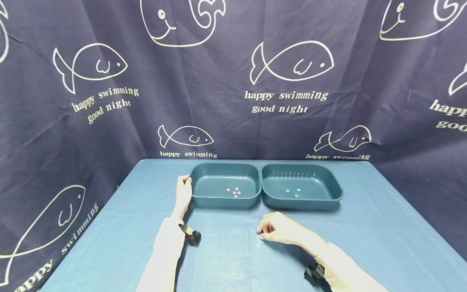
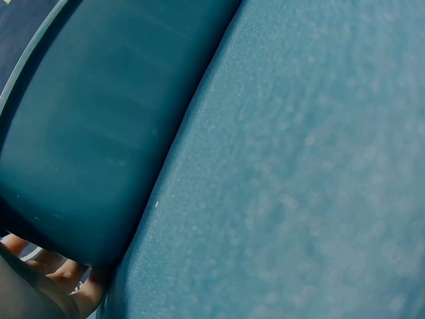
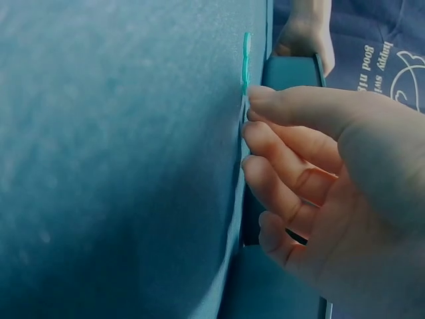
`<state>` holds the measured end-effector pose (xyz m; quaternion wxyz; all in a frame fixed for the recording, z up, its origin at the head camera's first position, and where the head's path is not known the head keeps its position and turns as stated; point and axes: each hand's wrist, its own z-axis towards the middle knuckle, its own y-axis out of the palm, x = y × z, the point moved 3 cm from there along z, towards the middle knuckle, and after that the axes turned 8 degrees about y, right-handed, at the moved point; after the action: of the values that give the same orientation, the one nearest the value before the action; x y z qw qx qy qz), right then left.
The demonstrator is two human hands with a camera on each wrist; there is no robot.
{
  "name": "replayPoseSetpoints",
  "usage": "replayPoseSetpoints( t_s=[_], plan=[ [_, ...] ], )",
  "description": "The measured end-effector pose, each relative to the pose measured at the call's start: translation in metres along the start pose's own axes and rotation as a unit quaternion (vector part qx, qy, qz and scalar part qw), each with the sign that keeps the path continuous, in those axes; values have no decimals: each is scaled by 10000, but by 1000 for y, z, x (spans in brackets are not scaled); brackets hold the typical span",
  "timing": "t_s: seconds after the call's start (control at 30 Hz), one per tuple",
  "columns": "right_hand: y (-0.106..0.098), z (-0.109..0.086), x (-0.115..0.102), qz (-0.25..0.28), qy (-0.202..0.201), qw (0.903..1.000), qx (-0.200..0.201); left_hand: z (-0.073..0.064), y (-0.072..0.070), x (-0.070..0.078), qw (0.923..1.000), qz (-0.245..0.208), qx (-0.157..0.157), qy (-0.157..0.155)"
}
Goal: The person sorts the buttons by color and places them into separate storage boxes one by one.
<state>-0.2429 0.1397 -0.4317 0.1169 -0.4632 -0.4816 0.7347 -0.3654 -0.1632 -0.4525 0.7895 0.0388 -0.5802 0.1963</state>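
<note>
My left hand (image 1: 183,188) grips the left end of the left teal bin (image 1: 226,202), thumb at the rim and fingers along the outer end wall. In the left wrist view, its fingers (image 2: 66,274) show beneath the bin's end. My right hand (image 1: 281,229) is low over the cloth, its thumb and bent fingertips right at a short row of small pale-green, button-like discs (image 1: 258,243). In the right wrist view, the thumb tip meets the end of the row of green discs (image 3: 246,63); a small gap shows between thumb and forefinger.
Several small pink discs (image 1: 234,192) lie in the left bin. The right teal bin (image 1: 303,204), standing close beside it, has 3 blue-green discs (image 1: 296,195). A blue cloth (image 1: 219,259) covers the table, and a dark printed curtain (image 1: 226,97) hangs behind and at the sides.
</note>
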Motion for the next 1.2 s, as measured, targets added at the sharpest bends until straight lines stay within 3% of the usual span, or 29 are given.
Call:
replayPoseSetpoints(
  t_s=[0.33, 0.67, 1.03, 1.2],
  plan=[
    [1, 2, -5, -663, -327, 9972, 137, 0, 1, 2, 10000, -41, -7, -15],
    [-2, 2, -10, -1555, -577, 9856, 324, 1, 2, 2, 9999, -111, 0, -31],
    [1, 2, -9, -1313, -785, 9875, 369, 0, 1, 0, 9999, -124, 21, 1],
    [0, 3, -12, -1138, -977, 9869, 598, 1, 0, -1, 9999, -92, 40, -10]
  ],
)
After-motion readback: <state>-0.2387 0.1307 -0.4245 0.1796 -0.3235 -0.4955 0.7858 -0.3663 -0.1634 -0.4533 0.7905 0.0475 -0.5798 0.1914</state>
